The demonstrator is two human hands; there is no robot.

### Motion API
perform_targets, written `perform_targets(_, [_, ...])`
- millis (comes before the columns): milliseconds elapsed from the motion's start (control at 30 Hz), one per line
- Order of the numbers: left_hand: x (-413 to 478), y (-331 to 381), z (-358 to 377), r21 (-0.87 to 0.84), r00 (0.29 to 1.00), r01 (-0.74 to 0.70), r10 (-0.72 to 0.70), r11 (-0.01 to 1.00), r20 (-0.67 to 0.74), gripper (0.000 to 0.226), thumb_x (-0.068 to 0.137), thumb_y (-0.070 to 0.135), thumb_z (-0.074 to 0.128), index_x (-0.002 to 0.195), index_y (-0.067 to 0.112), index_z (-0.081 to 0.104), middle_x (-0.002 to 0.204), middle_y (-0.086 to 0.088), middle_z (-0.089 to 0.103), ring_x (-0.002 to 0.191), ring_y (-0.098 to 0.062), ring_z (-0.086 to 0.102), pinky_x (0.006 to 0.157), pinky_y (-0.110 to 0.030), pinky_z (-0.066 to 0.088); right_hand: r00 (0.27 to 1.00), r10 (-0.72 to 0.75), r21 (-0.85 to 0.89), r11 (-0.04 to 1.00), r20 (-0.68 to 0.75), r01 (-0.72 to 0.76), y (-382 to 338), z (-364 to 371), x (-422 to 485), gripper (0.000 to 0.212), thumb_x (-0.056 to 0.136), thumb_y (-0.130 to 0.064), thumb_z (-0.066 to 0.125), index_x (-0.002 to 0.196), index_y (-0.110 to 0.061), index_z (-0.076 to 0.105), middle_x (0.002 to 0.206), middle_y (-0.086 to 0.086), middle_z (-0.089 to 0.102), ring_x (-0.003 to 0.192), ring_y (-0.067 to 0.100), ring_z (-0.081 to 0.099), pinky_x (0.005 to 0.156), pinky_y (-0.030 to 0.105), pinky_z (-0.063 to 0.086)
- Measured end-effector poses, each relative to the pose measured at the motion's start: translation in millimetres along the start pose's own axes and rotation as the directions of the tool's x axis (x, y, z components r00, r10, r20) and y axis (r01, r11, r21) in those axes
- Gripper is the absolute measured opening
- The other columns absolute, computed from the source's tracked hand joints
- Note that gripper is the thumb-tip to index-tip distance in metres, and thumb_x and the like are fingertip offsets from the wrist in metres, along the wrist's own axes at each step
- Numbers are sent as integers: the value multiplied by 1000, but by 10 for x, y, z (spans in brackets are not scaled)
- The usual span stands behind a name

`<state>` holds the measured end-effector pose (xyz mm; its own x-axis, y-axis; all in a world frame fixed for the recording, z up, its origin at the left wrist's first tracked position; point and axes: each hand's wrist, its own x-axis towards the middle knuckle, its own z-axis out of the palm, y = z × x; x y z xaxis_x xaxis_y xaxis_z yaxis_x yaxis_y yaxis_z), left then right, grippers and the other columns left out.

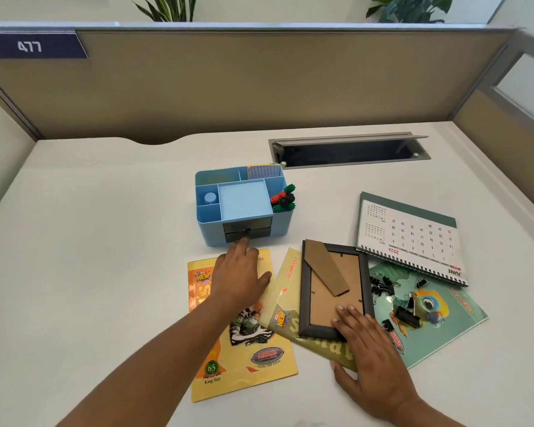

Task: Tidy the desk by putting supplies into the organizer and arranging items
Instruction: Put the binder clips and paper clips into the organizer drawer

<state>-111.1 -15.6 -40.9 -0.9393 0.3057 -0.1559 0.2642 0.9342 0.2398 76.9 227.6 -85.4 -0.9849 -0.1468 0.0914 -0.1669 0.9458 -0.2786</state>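
blue organizer (pixel 211 235) sits just ahead of the left hand (pixel 239 272), whose straight forefinger touches its dark drawer (pixel 259 232), gripping nothing. inside it: markers (pixel 284 198), a round-capped bottle (pixel 210 197), a card pack (pixel 264 171). the right hand (pixel 373 349) lies flat and relaxed on the picture frame (pixel 330 306).

Centre: a blue organizer (pixel 211 232) of smooth, matt plastic stands on a white, matt desk (pixel 105 241). Lower half: a yellow notebook (pixel 259 371) and a green notebook (pixel 441 343), both with glossy paper covers. Between them lies a frame (pixel 324 303) with a matt brown cardboard back. Right: a paper calendar (pixel 410 238) with metal spiral binding. Top: a beige cloth partition (pixel 259 81).
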Motion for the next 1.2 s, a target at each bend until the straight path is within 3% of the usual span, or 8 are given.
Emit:
perform_targets(167, [59,12,-39,-6,1000,-6,5,1000,-28,55,91,53,51,136,23,46,157,-2,29,144,-21,25,115,-40,27,1000,7,-8,1000,11,-7,1,0,3,72,83,-47,61,147,-21,42,159,-7,30,149,13,22,118,40,22])
perform_targets(367, [45,87,-69,-40,997,-38,36,998,-70,50,93,51,51,135,25,46,160,-1,24,145,-21,24,114,-40,28,1000,2,-3,1000,13,-2,12,10,3,70,84,-46,60,147,-20,42,159,-7,30,149,14,23,116,42,24])
perform_targets(567, [29,66,-50,-88,995,34,-42,996,-95,51,91,49,52,135,24,47,159,-1,26,142,-21,30,111,-40,32,1000,-12,-14,1000,-1,12,9,11,13,69,83,-45,60,145,-19,45,158,-6,33,148,15,26,115,44,27])
perform_targets(967, [-202,64,46,-102,1000,1,-4,995,-23,43,89,52,56,124,26,54,163,3,8,135,-20,40,104,-38,41,1000,-20,-30,999,2,20,20,22,13,67,87,-49,53,146,-18,44,158,-5,32,148,17,26,116,42,24])
perform_targets(1033, [-277,81,97,-121,1000,-1,-3,993,-30,42,89,52,56,121,26,54,161,2,15,130,-19,43,102,-36,43,1000,-23,-31,999,0,23,15,20,12,66,89,-51,46,145,-18,44,158,-5,33,148,17,26,116,42,24])
perform_targets(1133, [-348,96,188,-131,1000,-16,13,991,-27,46,89,54,54,124,23,54,144,3,43,125,-15,45,101,-32,41,1000,-23,-27,999,-3,23,20,15,6,66,89,-53,43,145,-18,45,157,-4,34,148,17,27,115,43,26])
perform_targets(1200, [-371,91,219,-144,999,-7,2,990,-37,47,90,52,53,127,23,54,147,4,42,130,-15,43,105,-33,38,1000,-23,-24,999,-1,23,19,15,11,66,89,-53,42,145,-18,45,157,-4,35,147,17,27,115,44,26])
